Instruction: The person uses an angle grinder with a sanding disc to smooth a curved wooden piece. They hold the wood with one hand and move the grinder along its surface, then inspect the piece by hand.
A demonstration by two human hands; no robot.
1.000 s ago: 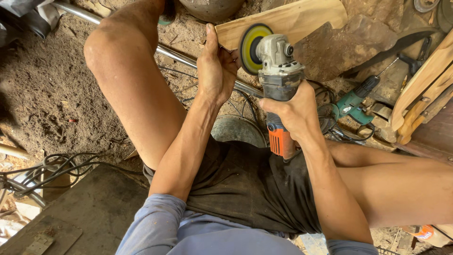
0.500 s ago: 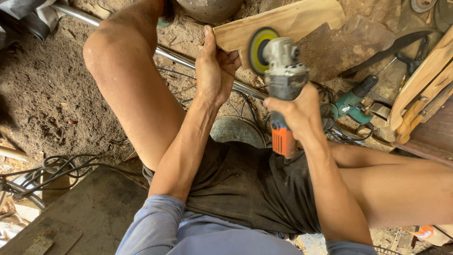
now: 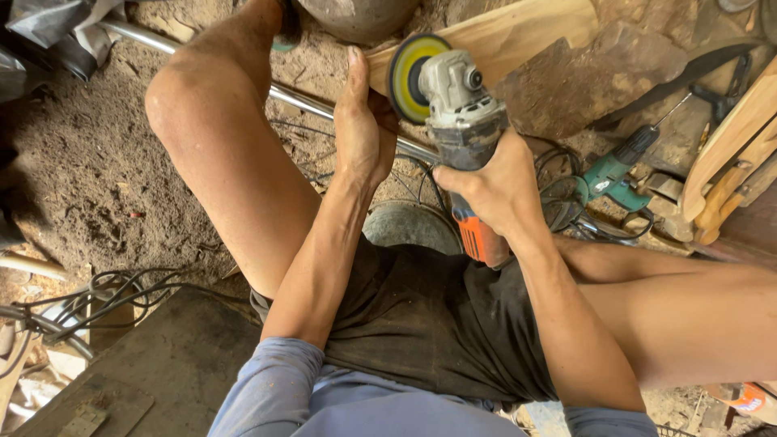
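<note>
My right hand (image 3: pixel 490 188) grips the body of an angle grinder (image 3: pixel 456 109) with a grey head, an orange rear and a yellow sanding disc (image 3: pixel 411 66). The disc stands on edge at the end of a pale wooden plank (image 3: pixel 502 36). Against that plank end rests my left hand (image 3: pixel 363 129), fingers stretched upward and thumb side next to the disc. Both forearms reach out between my bare knees.
A metal pipe (image 3: pixel 307 101) runs across the dirt floor under my hands. A green power drill (image 3: pixel 617 171) and tangled cords lie at the right, beside wooden pieces (image 3: pixel 732 154). Cables (image 3: pixel 97 295) and a dark board (image 3: pixel 154 368) lie at lower left.
The grinder has shifted slightly left and up toward the plank end, the disc now closer to my left hand. My left hand stays on the plank.
</note>
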